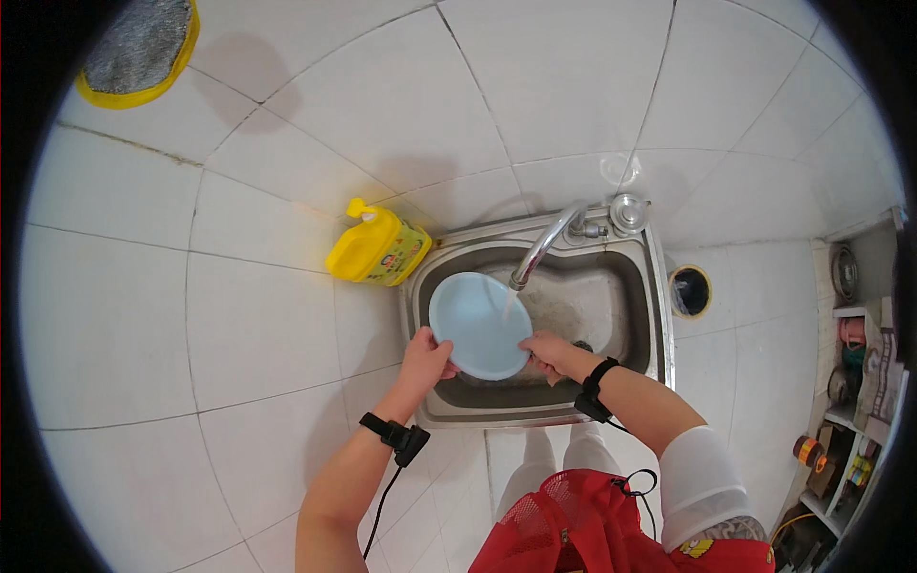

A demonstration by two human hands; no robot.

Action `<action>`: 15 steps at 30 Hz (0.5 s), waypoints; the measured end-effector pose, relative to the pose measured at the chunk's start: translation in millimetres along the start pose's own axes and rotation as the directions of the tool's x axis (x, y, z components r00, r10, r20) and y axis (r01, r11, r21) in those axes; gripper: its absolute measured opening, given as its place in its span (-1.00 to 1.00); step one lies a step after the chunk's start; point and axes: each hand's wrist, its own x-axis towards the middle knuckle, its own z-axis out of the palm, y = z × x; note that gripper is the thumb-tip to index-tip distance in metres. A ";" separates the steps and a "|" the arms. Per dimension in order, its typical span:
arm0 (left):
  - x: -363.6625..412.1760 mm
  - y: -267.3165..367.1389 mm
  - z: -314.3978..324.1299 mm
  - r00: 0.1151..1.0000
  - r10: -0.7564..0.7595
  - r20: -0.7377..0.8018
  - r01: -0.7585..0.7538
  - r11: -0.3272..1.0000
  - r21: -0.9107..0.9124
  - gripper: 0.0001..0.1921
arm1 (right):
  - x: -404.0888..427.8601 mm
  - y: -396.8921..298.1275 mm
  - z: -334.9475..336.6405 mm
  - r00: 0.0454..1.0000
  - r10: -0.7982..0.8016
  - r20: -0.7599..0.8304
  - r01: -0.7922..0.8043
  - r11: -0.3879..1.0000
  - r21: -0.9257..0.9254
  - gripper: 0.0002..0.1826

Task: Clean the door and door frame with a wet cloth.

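A light blue plastic basin [478, 326] is held over the left part of a stainless steel sink [663, 315]. My left hand [428, 359] grips its lower left rim, and my right hand [550, 353] grips its right rim. Water runs from the curved chrome faucet [537, 251] into the basin. The fingers of both hands are partly hidden by the basin or by the hands themselves. Beneath the basin, the left part of the sink floor is hidden. Close to my right hand, a dark round drain [583, 346] shows in part.
A yellow jug with a pump top [376, 247] stands at the sink's upper left corner. A round metal strainer [630, 213] sits at the back right corner. Right of the sink is a bin with a dark liner [690, 291]; farther right, shelves [850, 312] hold various items.
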 end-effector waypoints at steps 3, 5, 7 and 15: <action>3.4 -13.6 3.8 0.996 -0.088 -0.006 0.088 0.990 0.107 -0.70 | -10.1 3.0 -8.1 0.977 -0.153 -0.149 0.161 0.986 0.042 -0.58; 6.1 -28.1 7.1 0.995 -0.099 -0.007 0.099 0.986 0.132 -0.68 | -17.8 0.9 -14.3 0.954 -0.217 -0.206 0.231 0.972 0.051 -0.61; 10.4 -40.0 10.7 0.989 -0.136 0.054 0.143 0.974 -0.176 -0.66 | -23.1 -1.2 -24.1 0.948 -0.250 -0.196 0.234 0.967 -0.098 -0.66; 10.5 -73.5 40.4 0.992 -0.127 0.008 0.125 0.956 -0.265 -0.63 | -81.4 -44.3 -19.6 0.896 -0.368 -0.250 0.438 0.828 0.349 -0.51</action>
